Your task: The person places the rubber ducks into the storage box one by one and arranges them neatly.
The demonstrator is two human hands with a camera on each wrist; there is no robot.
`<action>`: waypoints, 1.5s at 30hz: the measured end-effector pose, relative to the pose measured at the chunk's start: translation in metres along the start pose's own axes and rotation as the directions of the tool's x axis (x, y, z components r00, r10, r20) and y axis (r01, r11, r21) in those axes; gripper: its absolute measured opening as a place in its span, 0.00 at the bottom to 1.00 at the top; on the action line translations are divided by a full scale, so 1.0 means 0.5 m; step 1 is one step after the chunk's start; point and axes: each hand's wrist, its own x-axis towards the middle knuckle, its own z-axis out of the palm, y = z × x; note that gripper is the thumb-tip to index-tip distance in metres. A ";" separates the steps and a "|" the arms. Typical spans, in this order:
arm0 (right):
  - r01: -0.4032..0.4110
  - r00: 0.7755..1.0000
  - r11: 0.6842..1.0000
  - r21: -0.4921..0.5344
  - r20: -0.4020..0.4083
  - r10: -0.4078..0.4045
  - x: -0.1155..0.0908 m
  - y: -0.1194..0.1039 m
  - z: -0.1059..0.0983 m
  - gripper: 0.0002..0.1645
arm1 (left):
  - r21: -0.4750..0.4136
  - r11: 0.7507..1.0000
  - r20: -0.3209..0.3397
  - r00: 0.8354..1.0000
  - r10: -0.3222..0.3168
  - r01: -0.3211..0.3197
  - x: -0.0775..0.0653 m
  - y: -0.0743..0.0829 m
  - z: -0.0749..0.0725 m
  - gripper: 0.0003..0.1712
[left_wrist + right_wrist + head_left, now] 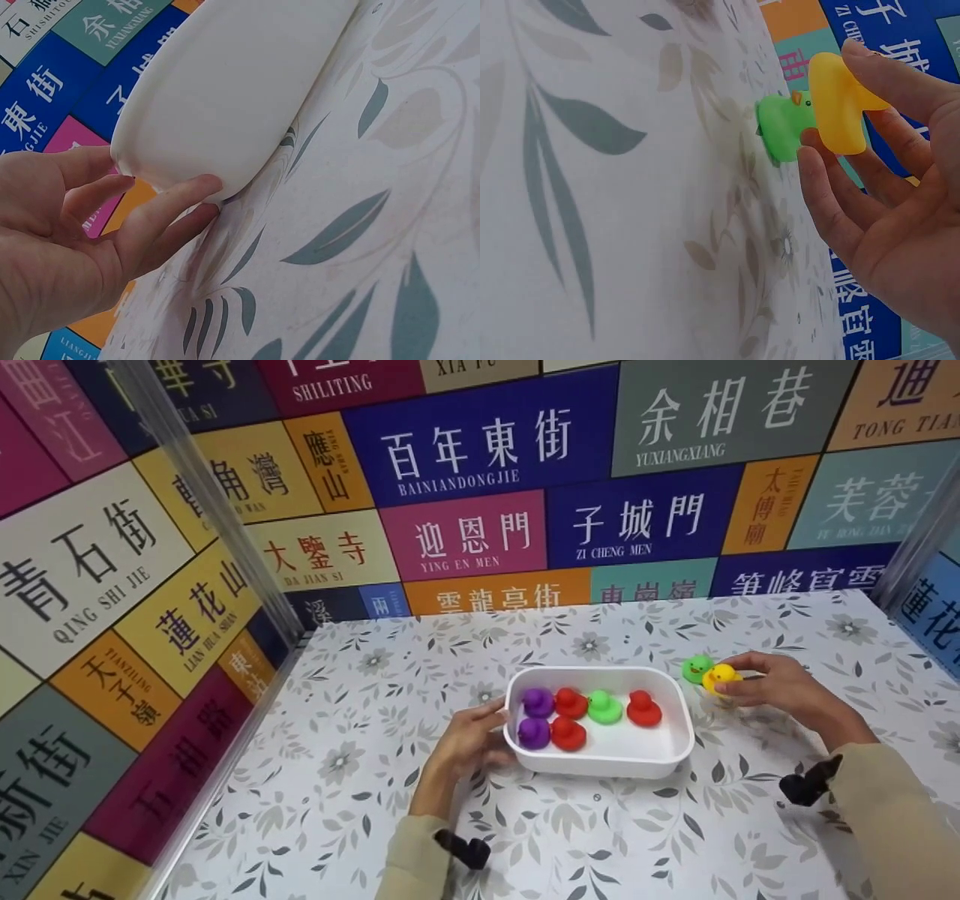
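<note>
In the head view, my right hand (776,686) pinches a yellow rubber duck (721,679) between thumb and fingers. Close by on the tabletop sits a green rubber duck (697,668), partly behind the yellow one; the right wrist view shows the yellow duck (838,105) in front of the green duck (784,124). My left hand (466,739) holds the left end of a white plastic tub (607,765), its digits spread around the end wall. Inside the tub are two purple ducks (537,703), three red ducks (643,709) and a green duck (604,708).
The tub stands on a table (345,810) covered in a white leaf-and-flower print. Behind the table rises a wall of coloured name panels (480,450), with another panelled side on the left. Black straps (810,781) show at both sleeve cuffs.
</note>
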 end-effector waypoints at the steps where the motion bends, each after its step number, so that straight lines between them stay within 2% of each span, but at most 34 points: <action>1: 0.002 1.000 1.000 0.001 0.002 -0.002 -0.002 -0.005 0.000 0.55 | 0.000 1.000 -0.003 1.000 -0.003 0.003 -0.001 0.000 0.000 0.28; 6: 0.030 1.000 1.000 -0.006 0.001 -0.030 -0.011 -0.036 0.007 0.55 | -0.007 1.000 0.003 1.000 -0.001 0.001 -0.001 -0.002 0.000 0.28; 13: 0.099 0.995 0.995 0.031 -0.017 -0.098 -0.024 -0.081 0.030 0.47 | -0.008 1.000 -0.001 1.000 0.000 0.000 0.000 0.000 0.002 0.27; 22: 0.159 0.987 0.985 0.063 -0.012 -0.158 -0.042 -0.139 0.062 0.42 | 0.008 1.000 -0.015 1.000 0.005 -0.005 -0.002 0.001 0.003 0.27; 27: 0.154 0.988 0.986 0.060 0.011 -0.155 -0.040 -0.164 0.089 0.39 | 0.025 1.000 -0.025 1.000 0.004 -0.003 -0.002 0.002 0.002 0.27; 34: 0.130 0.990 0.991 0.035 0.052 -0.132 -0.049 -0.198 0.124 0.41 | 0.031 1.000 -0.021 1.000 0.001 -0.001 0.000 0.003 0.002 0.27; 45: 0.145 0.985 0.987 0.065 0.086 -0.150 -0.050 -0.223 0.187 0.31 | 0.028 0.999 -0.019 1.000 0.022 -0.021 -0.001 0.002 0.003 0.26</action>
